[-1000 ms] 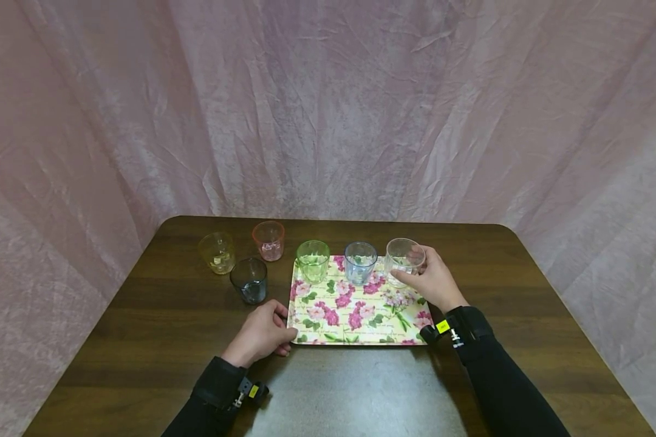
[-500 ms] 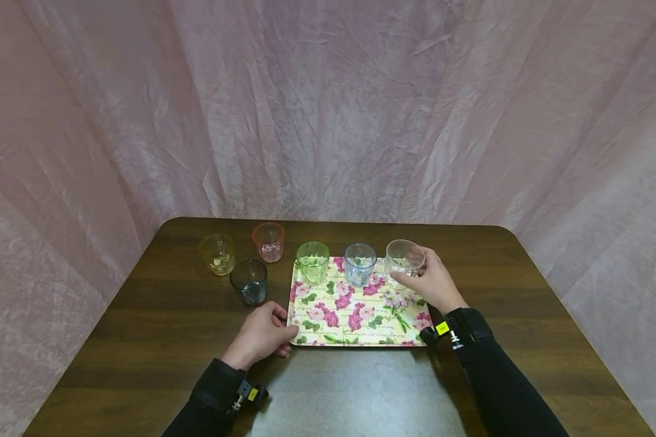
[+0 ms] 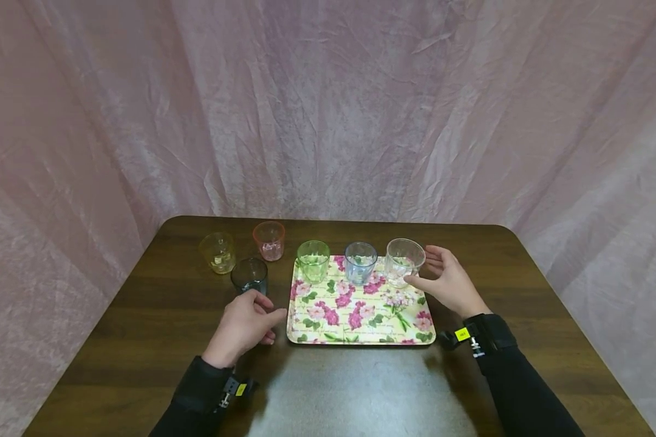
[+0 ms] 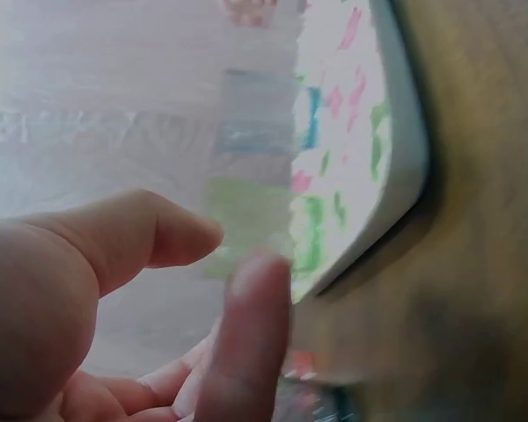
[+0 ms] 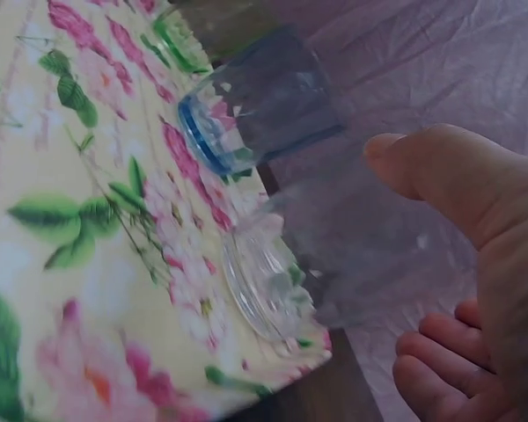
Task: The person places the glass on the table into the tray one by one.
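A clear glass stands upright at the back right of the flowered tray, in line with a blue glass and a green glass. My right hand is just right of the clear glass, fingers spread and nothing gripped. In the right wrist view the thumb stands apart from the other fingers, with the clear glass between them and the tray. Left of the tray, my left hand hovers with loosely bent fingers holding nothing. It partly covers a dark grey glass behind it.
A yellow glass and a pink-red glass stand on the wooden table at the back left. Behind the table's far edge hangs a pink curtain.
My right hand has let go of the clear glass and drawn back to the right. The left hand has come off the tray's left edge and shifted left, towards the dark grey glass.
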A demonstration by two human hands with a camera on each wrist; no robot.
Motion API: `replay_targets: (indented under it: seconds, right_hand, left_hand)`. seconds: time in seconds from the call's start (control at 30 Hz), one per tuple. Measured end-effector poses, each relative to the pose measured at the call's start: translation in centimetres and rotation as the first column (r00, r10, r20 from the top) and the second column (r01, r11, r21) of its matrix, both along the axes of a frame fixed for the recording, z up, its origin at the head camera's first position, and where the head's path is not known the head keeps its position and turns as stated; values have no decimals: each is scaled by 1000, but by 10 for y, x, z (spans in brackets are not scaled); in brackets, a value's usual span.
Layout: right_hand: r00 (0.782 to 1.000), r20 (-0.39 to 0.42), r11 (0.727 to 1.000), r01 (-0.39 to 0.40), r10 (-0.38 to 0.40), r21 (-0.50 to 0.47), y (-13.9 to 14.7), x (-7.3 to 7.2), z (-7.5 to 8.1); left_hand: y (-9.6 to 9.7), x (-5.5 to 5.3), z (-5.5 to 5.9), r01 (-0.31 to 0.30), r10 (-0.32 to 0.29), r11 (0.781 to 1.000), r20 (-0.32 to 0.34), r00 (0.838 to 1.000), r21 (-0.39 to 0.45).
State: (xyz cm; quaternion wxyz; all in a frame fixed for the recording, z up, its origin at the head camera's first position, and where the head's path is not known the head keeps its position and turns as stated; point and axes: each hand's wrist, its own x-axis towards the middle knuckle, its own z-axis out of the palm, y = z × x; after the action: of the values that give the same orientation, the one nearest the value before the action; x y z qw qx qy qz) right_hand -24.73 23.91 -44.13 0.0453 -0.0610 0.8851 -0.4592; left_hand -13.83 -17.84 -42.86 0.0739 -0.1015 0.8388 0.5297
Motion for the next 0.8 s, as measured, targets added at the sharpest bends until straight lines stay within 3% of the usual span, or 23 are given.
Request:
replay_targets:
  seconds: [0.17, 0.27, 0.4, 0.5, 0.6, 0.8]
  right_hand:
    - [1000, -18, 999, -3, 4, 52, 13, 11, 5]
    - [1000, -15, 994, 2, -1, 109, 22, 18, 6]
    - [1000, 12, 983, 12, -14, 183, 30, 26, 5]
    - [998, 58, 981, 7, -19, 194, 32, 33, 3]
    - [994, 108, 984, -8, -12, 179, 32, 39, -1]
    - [984, 176, 985, -44, 13, 169, 29, 45, -11]
  left_hand:
    - [-7, 5, 19, -45, 24, 988, -140, 990, -150]
    - [-7, 5, 28, -100, 39, 969, -260, 965, -227]
    - [-9, 5, 33, -160, 65, 963, -390, 918, -216]
    - [-13, 3, 32, -180, 87, 967, -429, 899, -181]
    - [-21, -2, 26, -181, 105, 973, -418, 903, -147]
    - [-36, -10, 12, -144, 101, 982, -308, 946, -120]
